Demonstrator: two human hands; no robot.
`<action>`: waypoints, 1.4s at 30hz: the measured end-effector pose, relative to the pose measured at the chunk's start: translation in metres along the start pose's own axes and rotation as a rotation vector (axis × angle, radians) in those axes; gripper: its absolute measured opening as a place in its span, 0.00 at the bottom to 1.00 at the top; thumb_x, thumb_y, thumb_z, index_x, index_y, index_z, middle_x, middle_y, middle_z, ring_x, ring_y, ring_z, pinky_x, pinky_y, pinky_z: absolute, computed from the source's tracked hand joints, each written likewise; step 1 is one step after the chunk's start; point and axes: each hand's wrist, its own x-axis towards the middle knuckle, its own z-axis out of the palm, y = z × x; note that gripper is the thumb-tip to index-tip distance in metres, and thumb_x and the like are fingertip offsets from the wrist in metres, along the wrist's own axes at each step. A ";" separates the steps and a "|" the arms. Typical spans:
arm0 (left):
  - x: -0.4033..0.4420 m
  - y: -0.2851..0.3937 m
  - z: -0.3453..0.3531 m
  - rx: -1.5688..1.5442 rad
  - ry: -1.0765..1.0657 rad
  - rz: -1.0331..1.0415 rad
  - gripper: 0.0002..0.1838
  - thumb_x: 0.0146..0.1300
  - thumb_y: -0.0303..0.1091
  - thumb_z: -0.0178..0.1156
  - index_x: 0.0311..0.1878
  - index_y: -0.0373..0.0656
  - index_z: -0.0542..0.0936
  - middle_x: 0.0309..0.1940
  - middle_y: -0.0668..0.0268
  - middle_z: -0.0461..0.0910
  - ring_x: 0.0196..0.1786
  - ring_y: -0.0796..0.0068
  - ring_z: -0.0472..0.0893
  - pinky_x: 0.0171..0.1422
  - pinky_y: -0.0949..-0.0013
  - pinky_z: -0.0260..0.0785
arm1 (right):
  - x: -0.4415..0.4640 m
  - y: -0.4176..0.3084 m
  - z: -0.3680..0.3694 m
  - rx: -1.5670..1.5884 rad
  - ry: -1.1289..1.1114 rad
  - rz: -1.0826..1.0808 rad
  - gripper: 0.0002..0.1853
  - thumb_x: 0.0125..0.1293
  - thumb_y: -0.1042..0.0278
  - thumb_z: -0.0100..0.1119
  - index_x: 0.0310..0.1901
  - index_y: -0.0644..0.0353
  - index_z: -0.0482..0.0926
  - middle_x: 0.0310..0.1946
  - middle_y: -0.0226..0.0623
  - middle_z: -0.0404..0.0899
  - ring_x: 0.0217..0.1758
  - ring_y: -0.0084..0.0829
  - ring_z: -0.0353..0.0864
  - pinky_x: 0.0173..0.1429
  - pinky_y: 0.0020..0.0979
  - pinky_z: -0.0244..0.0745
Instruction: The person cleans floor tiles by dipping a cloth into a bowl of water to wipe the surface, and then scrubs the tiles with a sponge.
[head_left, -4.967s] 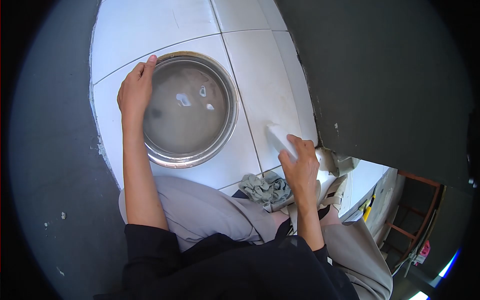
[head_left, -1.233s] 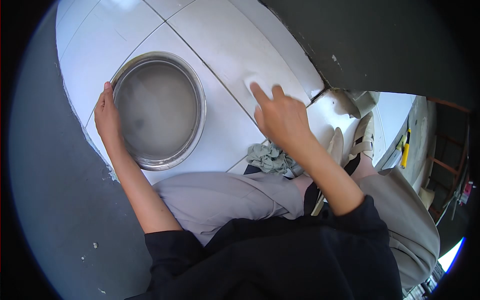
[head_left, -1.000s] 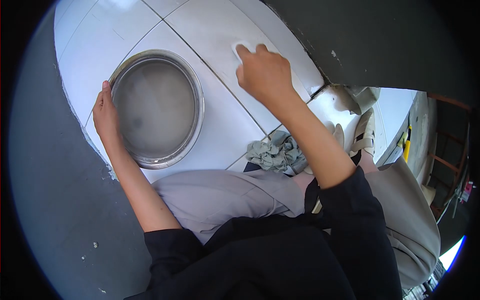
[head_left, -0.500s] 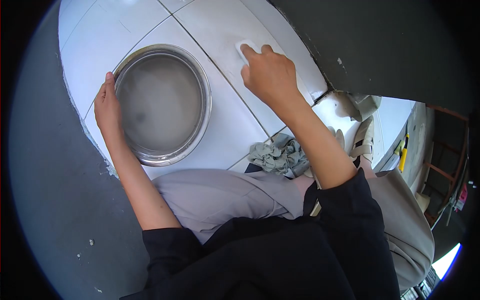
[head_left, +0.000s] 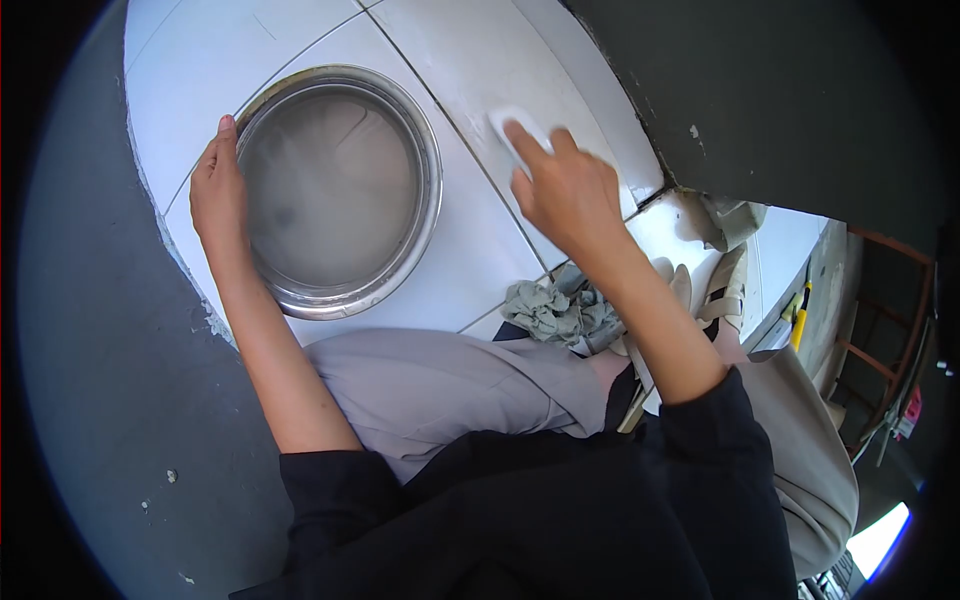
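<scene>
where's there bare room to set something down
White tile is bare between the metal basin and the white pad under the right hand, and beyond the basin's far rim. It's crowded around the crumpled grey cloth, beside the trouser leg and right forearm.

We see a silver basin [head_left: 431, 190] with cloudy grey water [head_left: 330, 190], and a plain white block [head_left: 502, 120]. White tiles [head_left: 470, 230] carry a pattern of dark lines. We note a grey-green cloth [head_left: 555, 315], black shirt [head_left: 550, 510], grey-beige trousers [head_left: 440, 372], beige shoe [head_left: 734, 284], yellow handle [head_left: 800, 328], and dark grey wall [head_left: 790, 90] flecked with white.
</scene>
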 end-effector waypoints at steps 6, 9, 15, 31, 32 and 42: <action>-0.007 0.004 -0.001 0.037 0.022 -0.003 0.37 0.63 0.69 0.48 0.57 0.46 0.82 0.56 0.62 0.80 0.63 0.61 0.75 0.68 0.62 0.61 | -0.053 -0.008 -0.013 0.001 -0.082 0.018 0.20 0.53 0.71 0.60 0.50 0.58 0.76 0.27 0.45 0.74 0.21 0.39 0.80 0.22 0.36 0.75; -0.004 0.003 -0.002 0.038 0.012 0.009 0.36 0.63 0.69 0.48 0.57 0.47 0.81 0.57 0.61 0.80 0.64 0.61 0.75 0.69 0.63 0.60 | 0.003 -0.008 0.001 -0.021 -0.034 0.041 0.21 0.54 0.69 0.61 0.53 0.55 0.77 0.29 0.45 0.75 0.22 0.40 0.80 0.25 0.37 0.76; 0.000 0.000 -0.003 -0.004 0.011 -0.005 0.35 0.64 0.68 0.49 0.57 0.47 0.82 0.56 0.60 0.81 0.63 0.61 0.75 0.69 0.63 0.60 | -0.018 -0.005 -0.010 -0.006 -0.098 0.023 0.22 0.56 0.66 0.61 0.55 0.53 0.77 0.32 0.46 0.75 0.24 0.42 0.81 0.29 0.39 0.77; -0.006 0.007 -0.005 0.021 0.012 -0.044 0.37 0.62 0.69 0.49 0.58 0.46 0.81 0.55 0.59 0.81 0.63 0.60 0.75 0.68 0.63 0.60 | -0.046 -0.010 -0.017 0.000 -0.194 0.081 0.22 0.57 0.67 0.60 0.56 0.50 0.76 0.32 0.46 0.75 0.26 0.43 0.81 0.32 0.41 0.77; -0.005 0.006 -0.004 0.024 0.022 -0.035 0.38 0.62 0.69 0.49 0.58 0.45 0.81 0.55 0.59 0.81 0.63 0.60 0.75 0.68 0.63 0.60 | -0.046 -0.009 -0.016 -0.008 -0.162 0.052 0.21 0.55 0.68 0.59 0.54 0.53 0.76 0.32 0.47 0.75 0.24 0.42 0.81 0.28 0.40 0.77; -0.002 0.004 -0.004 -0.038 0.004 -0.019 0.37 0.63 0.68 0.50 0.57 0.43 0.81 0.57 0.56 0.80 0.64 0.59 0.74 0.69 0.63 0.60 | -0.022 0.000 -0.012 -0.057 -0.062 0.012 0.22 0.53 0.70 0.59 0.53 0.55 0.77 0.30 0.46 0.75 0.21 0.40 0.80 0.23 0.37 0.75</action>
